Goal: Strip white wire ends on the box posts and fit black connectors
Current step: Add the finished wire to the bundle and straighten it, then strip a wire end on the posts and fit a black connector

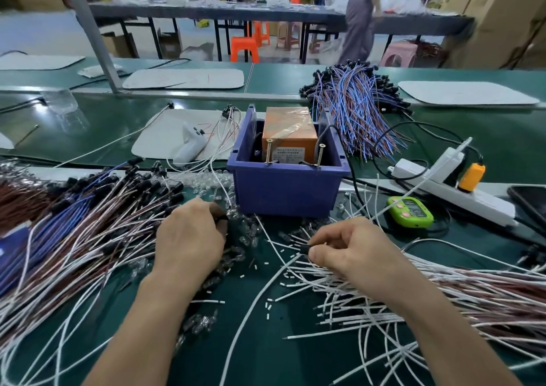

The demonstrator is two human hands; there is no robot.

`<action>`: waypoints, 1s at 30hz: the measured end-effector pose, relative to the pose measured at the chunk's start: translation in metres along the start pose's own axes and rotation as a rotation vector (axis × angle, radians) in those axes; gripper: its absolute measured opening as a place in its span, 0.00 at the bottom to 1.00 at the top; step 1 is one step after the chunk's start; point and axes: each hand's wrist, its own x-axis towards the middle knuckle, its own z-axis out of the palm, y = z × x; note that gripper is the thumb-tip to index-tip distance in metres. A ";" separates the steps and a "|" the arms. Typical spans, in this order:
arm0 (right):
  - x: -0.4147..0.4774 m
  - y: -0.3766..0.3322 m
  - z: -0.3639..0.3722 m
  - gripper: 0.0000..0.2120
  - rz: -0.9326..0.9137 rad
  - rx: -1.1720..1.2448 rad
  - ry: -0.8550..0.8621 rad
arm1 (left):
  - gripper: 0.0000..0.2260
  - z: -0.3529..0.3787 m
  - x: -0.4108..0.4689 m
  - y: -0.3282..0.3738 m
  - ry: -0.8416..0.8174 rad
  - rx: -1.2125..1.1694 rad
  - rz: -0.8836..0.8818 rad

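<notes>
Before the blue box, the right hand pinches a black connector on a white wire. Whether the curled left hand holds anything, I cannot tell. A crooked push could bend the wire's end.

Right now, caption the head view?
Right hand pinches a black connector over white wires; left hand rests among loose parts before the blue bin.
</notes>
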 end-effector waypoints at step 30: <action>0.003 0.003 0.001 0.04 -0.022 0.071 0.068 | 0.03 -0.009 -0.006 0.006 0.050 0.388 -0.069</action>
